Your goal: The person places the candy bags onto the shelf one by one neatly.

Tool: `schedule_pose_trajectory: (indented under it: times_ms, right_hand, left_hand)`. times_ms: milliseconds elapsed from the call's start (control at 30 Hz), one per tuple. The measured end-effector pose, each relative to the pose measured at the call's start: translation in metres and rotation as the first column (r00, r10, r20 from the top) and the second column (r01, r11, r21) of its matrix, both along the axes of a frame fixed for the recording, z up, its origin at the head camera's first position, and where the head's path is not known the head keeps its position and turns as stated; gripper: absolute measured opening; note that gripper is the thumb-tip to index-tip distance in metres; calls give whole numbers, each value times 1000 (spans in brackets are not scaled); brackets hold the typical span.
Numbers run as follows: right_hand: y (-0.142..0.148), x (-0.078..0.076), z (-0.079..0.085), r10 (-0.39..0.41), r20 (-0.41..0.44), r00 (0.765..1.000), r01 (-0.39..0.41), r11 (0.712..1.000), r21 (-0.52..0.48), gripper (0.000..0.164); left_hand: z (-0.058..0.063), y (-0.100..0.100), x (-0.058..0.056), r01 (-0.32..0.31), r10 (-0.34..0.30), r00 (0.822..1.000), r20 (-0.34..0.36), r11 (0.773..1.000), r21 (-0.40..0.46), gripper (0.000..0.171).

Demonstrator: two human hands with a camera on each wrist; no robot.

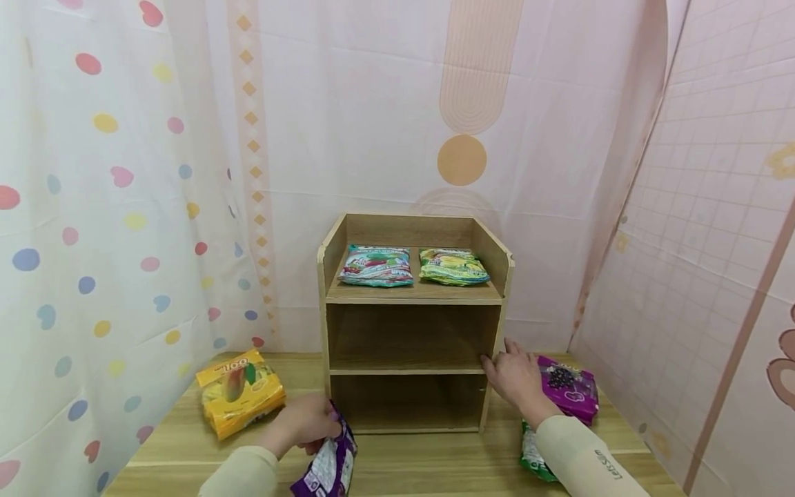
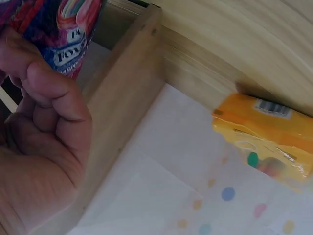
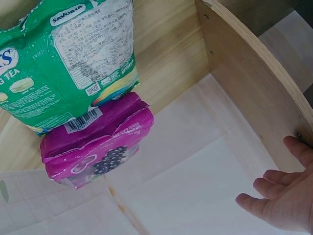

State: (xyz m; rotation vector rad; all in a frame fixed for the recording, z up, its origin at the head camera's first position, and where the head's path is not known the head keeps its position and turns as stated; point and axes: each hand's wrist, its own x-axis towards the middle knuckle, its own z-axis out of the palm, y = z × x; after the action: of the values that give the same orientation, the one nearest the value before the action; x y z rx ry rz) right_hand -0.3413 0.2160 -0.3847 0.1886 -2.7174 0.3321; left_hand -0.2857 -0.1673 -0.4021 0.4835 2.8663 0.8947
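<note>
My left hand (image 1: 307, 421) grips a purple snack packet (image 1: 329, 466) low in front of the wooden shelf unit (image 1: 413, 297), near its bottom left corner. In the left wrist view the fingers (image 2: 49, 103) are curled round the packet (image 2: 58, 29). My right hand (image 1: 512, 376) rests with relaxed fingers against the shelf's right side panel (image 3: 254, 83), at the height of the middle board, and holds nothing. The right wrist view shows that hand (image 3: 279, 196) with its fingers spread loosely.
Two snack packets (image 1: 377, 266) (image 1: 452, 267) lie on the top shelf. A yellow packet (image 1: 239, 390) sits on the table at the left. A magenta packet (image 1: 568, 390) and a green packet (image 1: 534, 455) lie at the right. Curtains close in the table on three sides.
</note>
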Motion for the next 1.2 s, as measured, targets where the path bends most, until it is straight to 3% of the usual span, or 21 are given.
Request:
schedule_pose_trajectory:
  times_ms: [167, 267, 400, 533, 833, 933, 1200]
  right_hand:
    - [0, 0, 0, -3, -12, 1000, 3, 1000, 4, 43]
    - [1, 0, 0, -4, -22, 1000, 4, 1000, 15, 42]
    - [1, 0, -2, -7, -29, 1000, 7, 1000, 19, 42]
    - [1, 0, -2, -6, -26, 1000, 6, 1000, 14, 42]
    - [0, 0, 0, -1, -9, 1000, 1, 1000, 8, 42]
    - [0, 1, 0, -4, -8, 1000, 4, 1000, 4, 43]
    - [-1, 2, 0, -1, -10, 1000, 1, 1000, -2, 43]
  left_hand:
    - [1, 12, -2, 59, -61, 998, 23, 994, 96, 31]
    - [0, 19, -3, 122, -136, 988, 67, 976, 178, 33]
    - [-1, 26, -1, 185, -203, 977, 63, 958, 221, 30]
    - [-6, 30, 2, 207, -212, 977, 6, 961, 184, 25]
    - [-22, 38, 3, 151, -152, 984, -88, 988, -26, 17]
    - [-31, 45, 4, 144, -155, 980, -121, 985, -94, 15]
    - [-46, 74, 17, 66, -140, 956, -256, 959, -276, 36]
